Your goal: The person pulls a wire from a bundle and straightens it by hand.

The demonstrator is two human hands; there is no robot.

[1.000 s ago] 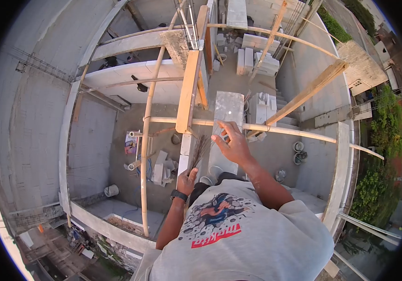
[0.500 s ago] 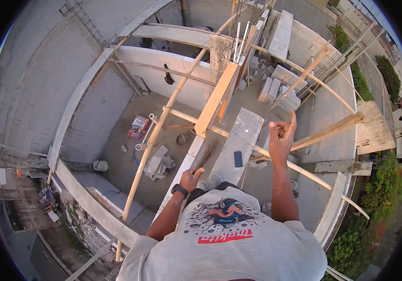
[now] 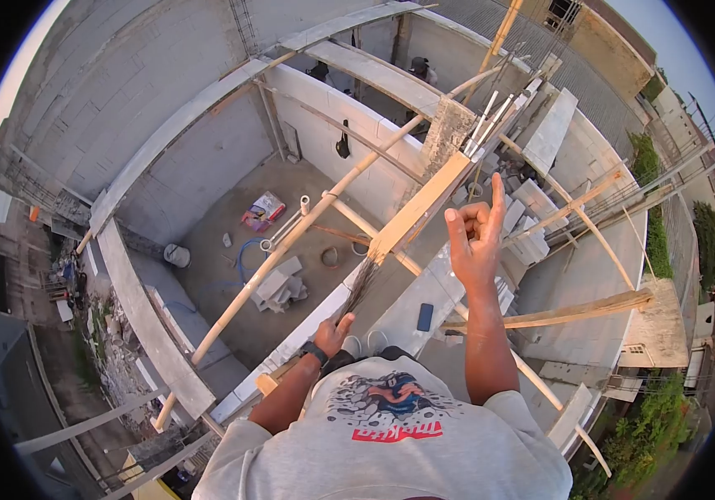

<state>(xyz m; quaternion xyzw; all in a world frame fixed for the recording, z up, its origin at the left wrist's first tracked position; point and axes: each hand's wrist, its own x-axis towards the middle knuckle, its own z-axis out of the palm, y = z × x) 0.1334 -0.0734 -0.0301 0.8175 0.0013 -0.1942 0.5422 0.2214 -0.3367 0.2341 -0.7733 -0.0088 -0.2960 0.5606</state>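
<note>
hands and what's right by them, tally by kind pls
raised hand: 1, the right hand, one finger up, holding nothing
hand gripping something: 1, the left hand
twig brush: 1, in the left hand
wristwatch: 1, on the left wrist
phone: 1, lying on the concrete ledge
total: 5

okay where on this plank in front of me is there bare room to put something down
The grey plank is bare between the dark phone and the bamboo pole crossing its far end. The near end is crowded: the left hand holds the stick broom there. The right hand is raised clear of it.
</note>
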